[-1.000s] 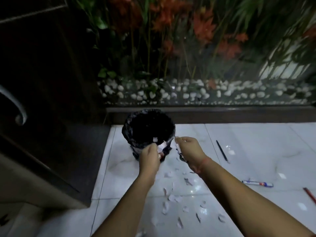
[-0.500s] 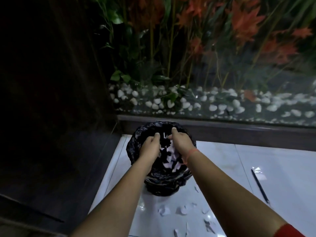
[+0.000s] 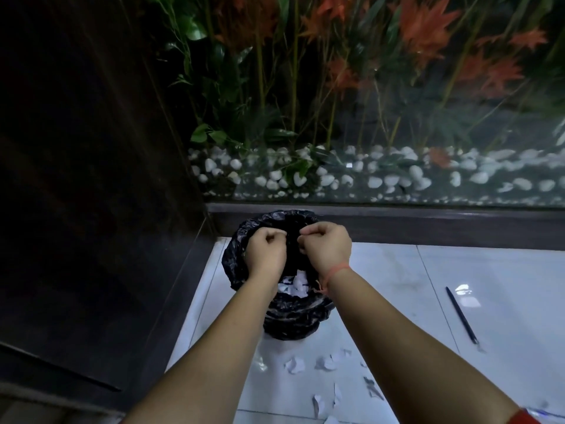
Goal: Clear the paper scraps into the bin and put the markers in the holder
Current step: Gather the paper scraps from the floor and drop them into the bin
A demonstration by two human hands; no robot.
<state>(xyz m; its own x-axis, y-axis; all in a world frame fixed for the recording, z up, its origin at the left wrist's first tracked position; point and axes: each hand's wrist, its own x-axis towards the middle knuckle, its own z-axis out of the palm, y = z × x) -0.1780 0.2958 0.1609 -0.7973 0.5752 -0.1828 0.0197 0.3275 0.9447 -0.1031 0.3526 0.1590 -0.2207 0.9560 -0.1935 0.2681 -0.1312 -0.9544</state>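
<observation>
A small bin lined with a black plastic bag [image 3: 293,322] stands on the white tiled floor near the wall corner. White paper scraps [image 3: 296,284] lie inside it. My left hand [image 3: 265,250] and my right hand [image 3: 326,247] hover side by side over the bin's mouth, both curled into loose fists, fingers down; no scrap shows in either. More torn paper scraps [image 3: 325,362] lie on the floor in front of the bin. A thin black pen or marker [image 3: 461,314] lies on the floor to the right.
A dark wooden cabinet [image 3: 91,179] fills the left side. Behind the bin runs a dark skirting ledge [image 3: 397,224] under a glass panel with white pebbles [image 3: 336,179] and plants. White floor tiles [image 3: 504,301] stretch to the right.
My hands went from holding scraps in front of the bin to over its mouth, dropped them in, and have now curled shut. The camera has come closer to the bin.
</observation>
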